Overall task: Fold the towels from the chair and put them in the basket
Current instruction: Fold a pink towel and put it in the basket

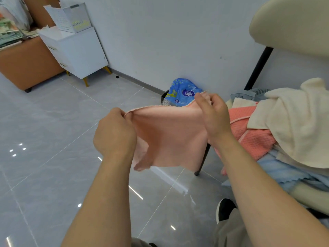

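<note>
A light pink towel (170, 138) hangs in the air above the floor, stretched between my two hands. My left hand (114, 134) pinches its upper left corner. My right hand (213, 118) pinches its upper right corner. To the right, the cream chair (292, 24) carries a pile of towels: a cream one (295, 125) on top, a coral waffle one (252, 136) under it and a light blue one (284, 172) at the bottom. A white plastic basket (71, 18) stands on a white cabinet at the far left.
The white cabinet (78, 52) stands against the wall beside a brown upholstered piece (26, 65) stacked with papers. A blue plastic package (183, 91) lies by the wall behind the towel. Glossy grey tiles (53, 157) cover the floor. My shoe (224, 209) shows at the bottom right.
</note>
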Tool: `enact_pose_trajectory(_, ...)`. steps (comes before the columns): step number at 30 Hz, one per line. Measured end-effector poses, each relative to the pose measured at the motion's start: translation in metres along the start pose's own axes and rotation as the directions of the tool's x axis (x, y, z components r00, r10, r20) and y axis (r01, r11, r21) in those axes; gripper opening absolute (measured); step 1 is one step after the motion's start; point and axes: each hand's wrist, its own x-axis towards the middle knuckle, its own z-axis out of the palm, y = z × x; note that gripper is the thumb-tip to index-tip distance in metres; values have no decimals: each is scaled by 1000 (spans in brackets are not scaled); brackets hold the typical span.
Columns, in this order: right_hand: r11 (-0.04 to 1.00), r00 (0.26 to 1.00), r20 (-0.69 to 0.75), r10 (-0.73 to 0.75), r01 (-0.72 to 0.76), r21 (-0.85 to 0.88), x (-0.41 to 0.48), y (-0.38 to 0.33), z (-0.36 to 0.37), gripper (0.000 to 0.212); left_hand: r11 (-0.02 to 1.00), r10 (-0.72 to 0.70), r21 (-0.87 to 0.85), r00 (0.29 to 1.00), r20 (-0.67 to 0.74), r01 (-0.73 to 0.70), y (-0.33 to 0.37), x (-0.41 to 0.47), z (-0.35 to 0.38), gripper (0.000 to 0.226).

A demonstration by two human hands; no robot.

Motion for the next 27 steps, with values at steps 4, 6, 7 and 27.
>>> enact_pose_trajectory(4,991,999,35,-2,6,-133,3,1,-5,36,998,52,-41,999,18,-51,-4,3,2,17)
enact_pose_trajectory(6,987,999,-22,-32,28,-158,4,1,-8,27,992,89,-93,995,43,-85,-7,5,4,8)
enact_pose_trajectory(7,983,997,-46,-60,52,-177,4,0,-9,25,990,97,-111,993,65,-89,-8,6,6,8)
enact_pose_trajectory(27,980,957,-289,-37,-23,-200,23,19,-31,26,986,-101,-120,985,139,118,-19,16,2,22)
